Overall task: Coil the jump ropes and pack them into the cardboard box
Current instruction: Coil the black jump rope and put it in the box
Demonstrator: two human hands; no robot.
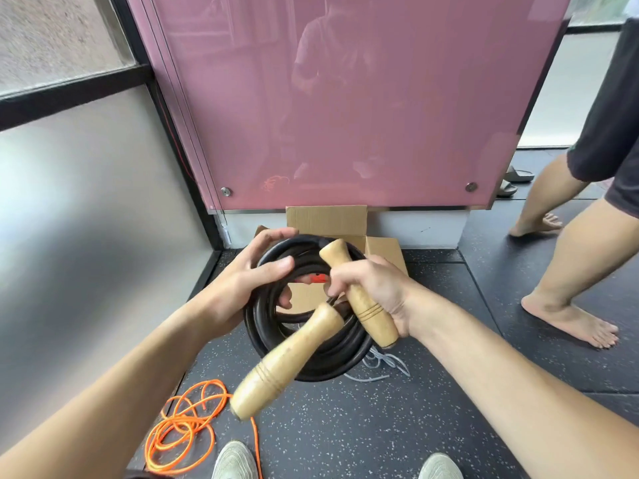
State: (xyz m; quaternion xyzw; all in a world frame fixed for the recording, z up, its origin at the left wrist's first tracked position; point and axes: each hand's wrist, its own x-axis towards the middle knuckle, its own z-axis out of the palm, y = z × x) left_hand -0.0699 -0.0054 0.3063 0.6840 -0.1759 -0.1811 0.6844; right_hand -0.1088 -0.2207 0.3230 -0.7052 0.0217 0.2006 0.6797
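A thick black jump rope (307,361) is wound into a coil and held in the air above the floor. My left hand (242,281) grips the coil's left side, thumb over the strands. My right hand (373,292) holds one wooden handle (370,305) against the coil's right side. The second wooden handle (287,361) hangs loose toward me, blurred. Behind the coil an open cardboard box (328,219) stands on the floor against the pink panel; something orange (318,279) shows inside it.
A loose orange rope (183,426) lies tangled on the dark speckled floor at lower left. A grey-white cord (383,364) lies under the coil. Another person's bare legs (567,271) stand at right. My shoes (235,461) are at the bottom edge. A frosted glass wall stands at left.
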